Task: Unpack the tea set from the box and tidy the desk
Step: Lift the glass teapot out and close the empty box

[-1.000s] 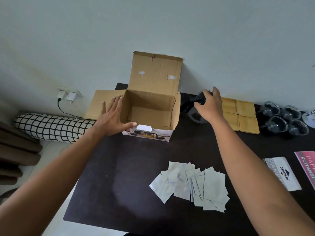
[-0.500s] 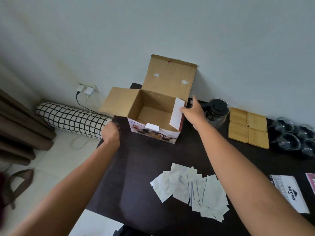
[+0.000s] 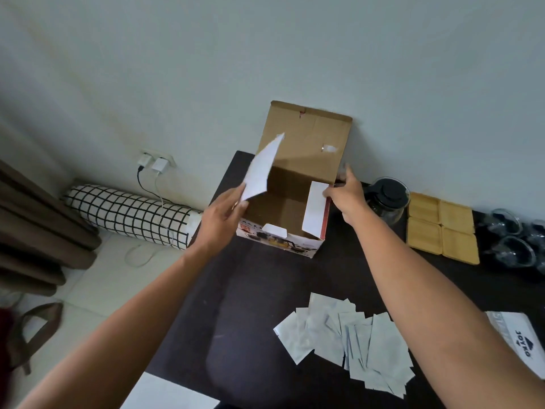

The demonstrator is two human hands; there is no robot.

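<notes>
The open cardboard box (image 3: 280, 249) stands at the far left of the dark desk (image 3: 265, 305), its back lid upright against the wall, and nothing shows inside it. My left hand (image 3: 222, 218) grips the lower corner of the box's left flap (image 3: 262, 169) and holds it raised, white side up. My right hand (image 3: 345, 194) presses its thumb against the right flap (image 3: 316, 212), which leans inward; the index finger points straight up. A glass teapot (image 3: 387, 199) with a black lid, wooden coasters (image 3: 439, 228) and glass cups (image 3: 513, 240) stand to the right of the box.
Several silver sachets (image 3: 348, 340) lie fanned out near the front of the desk, with a white printed packet (image 3: 519, 340) at the right edge. Left of the desk, on the floor, lie a checked bolster (image 3: 126, 214) and charger cables from a wall socket (image 3: 156, 163).
My left hand went from the desk's edge to the left flap and lifted it from lying outward to raised. My right hand stays at the right flap, which tilts further inward.
</notes>
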